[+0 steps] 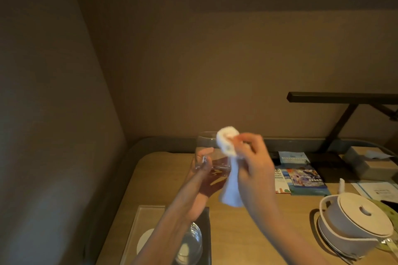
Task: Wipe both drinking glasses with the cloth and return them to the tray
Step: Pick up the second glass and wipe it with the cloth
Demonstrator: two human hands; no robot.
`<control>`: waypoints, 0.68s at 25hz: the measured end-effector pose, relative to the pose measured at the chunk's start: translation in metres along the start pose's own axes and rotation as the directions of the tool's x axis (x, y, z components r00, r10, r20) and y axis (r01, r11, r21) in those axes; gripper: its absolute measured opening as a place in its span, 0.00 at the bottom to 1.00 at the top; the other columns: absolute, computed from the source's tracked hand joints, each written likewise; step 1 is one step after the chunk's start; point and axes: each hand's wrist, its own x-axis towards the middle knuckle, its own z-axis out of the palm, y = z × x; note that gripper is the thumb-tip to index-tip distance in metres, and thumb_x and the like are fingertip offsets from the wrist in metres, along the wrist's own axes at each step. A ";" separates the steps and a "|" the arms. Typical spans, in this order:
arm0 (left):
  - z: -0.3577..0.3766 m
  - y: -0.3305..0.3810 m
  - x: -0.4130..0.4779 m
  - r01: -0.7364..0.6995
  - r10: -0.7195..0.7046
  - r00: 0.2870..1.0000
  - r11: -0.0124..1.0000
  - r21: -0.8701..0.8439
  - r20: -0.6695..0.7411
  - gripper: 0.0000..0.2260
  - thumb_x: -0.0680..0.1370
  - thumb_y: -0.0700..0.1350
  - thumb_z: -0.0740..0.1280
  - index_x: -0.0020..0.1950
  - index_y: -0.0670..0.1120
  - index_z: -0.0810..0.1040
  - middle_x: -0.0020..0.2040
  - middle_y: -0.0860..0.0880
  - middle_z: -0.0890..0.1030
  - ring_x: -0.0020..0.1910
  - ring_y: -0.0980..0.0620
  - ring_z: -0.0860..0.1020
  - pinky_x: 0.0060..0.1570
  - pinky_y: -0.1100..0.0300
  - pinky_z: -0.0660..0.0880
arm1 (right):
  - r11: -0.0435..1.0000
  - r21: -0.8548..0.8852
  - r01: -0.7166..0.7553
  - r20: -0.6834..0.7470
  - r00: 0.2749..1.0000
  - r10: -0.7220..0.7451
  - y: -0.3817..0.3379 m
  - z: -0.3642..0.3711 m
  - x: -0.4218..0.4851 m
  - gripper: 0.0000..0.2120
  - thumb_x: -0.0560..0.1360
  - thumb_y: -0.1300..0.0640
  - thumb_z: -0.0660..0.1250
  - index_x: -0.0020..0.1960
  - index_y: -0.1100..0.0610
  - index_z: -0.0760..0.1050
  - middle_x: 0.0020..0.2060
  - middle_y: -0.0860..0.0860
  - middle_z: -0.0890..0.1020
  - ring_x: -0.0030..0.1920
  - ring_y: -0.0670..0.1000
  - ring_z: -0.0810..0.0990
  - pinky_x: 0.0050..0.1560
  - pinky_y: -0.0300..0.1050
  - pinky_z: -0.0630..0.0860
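Glass (206, 153) was gripped, raised over the table (247, 232), in the left hand (204, 178), cloth (228, 146) was bunched in the closed right hand (254, 161) — pressed against its rim, second glass (189, 243) was left on the tray (140, 221) below.

The crumpled cloth (228, 146) is plain white, shading to pale blue in its hanging tail. The raised drinking glass (206, 153) is clear and colourless, tinged reddish brown where the hand shows through it. The 2nd clear glass (190, 243) rests on a tray (140, 221) with a pale beige rim and a white round coaster (145, 241). The wooden tabletop (258, 221) is warm tan. The brochures (305, 178) are blue with multicoloured print. The lidded kettle (355, 217) looks cream, perhaps light grey.
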 end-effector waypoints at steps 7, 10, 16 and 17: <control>0.001 0.011 0.003 0.008 -0.010 0.999 0.999 -0.052 -0.043 0.32 0.77 0.62 0.60 0.73 0.42 0.67 0.67 0.32 0.74 0.64 0.35 0.74 0.66 0.38 0.68 | 0.999 -0.027 0.041 0.033 0.999 -0.040 -0.002 0.000 -0.009 0.21 0.70 0.70 0.62 0.55 0.46 0.73 0.54 0.48 0.72 0.49 0.48 0.73 0.38 0.41 0.72; 0.003 0.008 0.005 -0.012 0.008 1.000 0.986 -0.167 -0.023 0.27 0.78 0.54 0.61 0.74 0.41 0.66 0.69 0.32 0.72 0.67 0.34 0.72 0.66 0.39 0.69 | 0.999 -0.041 -0.011 -0.002 1.000 0.011 -0.002 -0.001 0.004 0.22 0.69 0.73 0.63 0.55 0.50 0.76 0.53 0.52 0.74 0.50 0.52 0.75 0.38 0.47 0.75; 0.001 0.002 0.009 -0.052 0.045 0.998 0.984 -0.169 -0.045 0.45 0.60 0.54 0.83 0.72 0.42 0.70 0.62 0.35 0.78 0.54 0.44 0.81 0.51 0.52 0.81 | 1.000 -0.024 0.012 -0.009 1.000 -0.012 -0.003 -0.002 0.009 0.20 0.70 0.69 0.59 0.55 0.50 0.76 0.53 0.52 0.75 0.50 0.53 0.76 0.39 0.46 0.74; 0.002 0.000 0.010 -0.062 0.055 0.997 0.983 -0.170 -0.045 0.46 0.58 0.55 0.83 0.71 0.42 0.71 0.61 0.36 0.79 0.55 0.44 0.81 0.53 0.52 0.80 | 0.999 -0.031 -0.011 -0.023 1.000 0.010 -0.004 -0.002 0.013 0.21 0.70 0.70 0.60 0.55 0.51 0.77 0.53 0.53 0.75 0.50 0.54 0.76 0.39 0.47 0.75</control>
